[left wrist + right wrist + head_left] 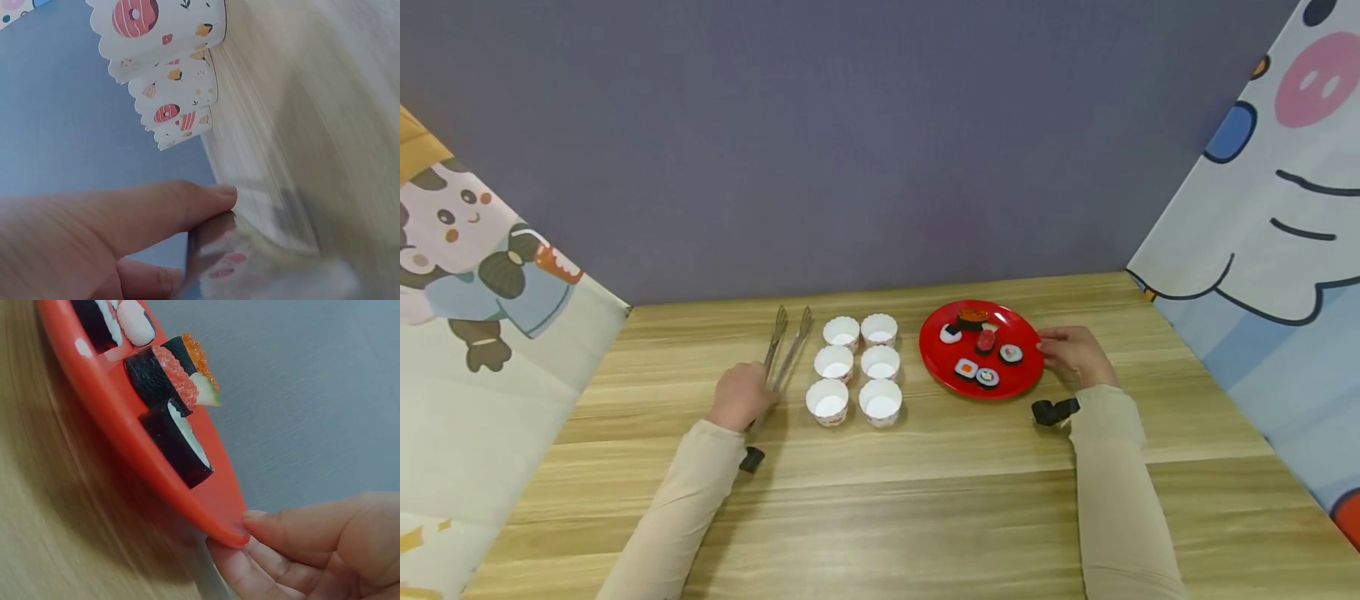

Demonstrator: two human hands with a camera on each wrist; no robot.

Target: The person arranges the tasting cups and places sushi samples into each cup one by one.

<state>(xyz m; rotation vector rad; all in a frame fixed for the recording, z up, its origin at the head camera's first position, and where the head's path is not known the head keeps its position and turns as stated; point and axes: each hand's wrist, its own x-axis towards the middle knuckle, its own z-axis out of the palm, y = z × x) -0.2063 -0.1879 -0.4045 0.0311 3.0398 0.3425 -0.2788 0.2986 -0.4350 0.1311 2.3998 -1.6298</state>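
so, at wooden tabletop (925, 517) before grey wall (880, 150), left hand (741, 398) pinches tongs (792, 348), right hand (1078, 354) pinches red plate (940, 358).

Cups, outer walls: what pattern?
Cups: white with pink donuts and small yellow-orange flowers, best seen in the left wrist view.

The plate (938, 360), right of the frame's centre, is glossy red, its rolls (174, 447) black outside and white within, the roe sushi (973, 316) topped orange. The cups (165, 31) are white, printed with striped pink doughnuts and yellow flowers. The tongs (790, 352) are silvery grey, the surface (880, 517) yellowish-brown with streaky grain, the backdrop (880, 150) plain slate-grey, the sleeves (1120, 492) cream.
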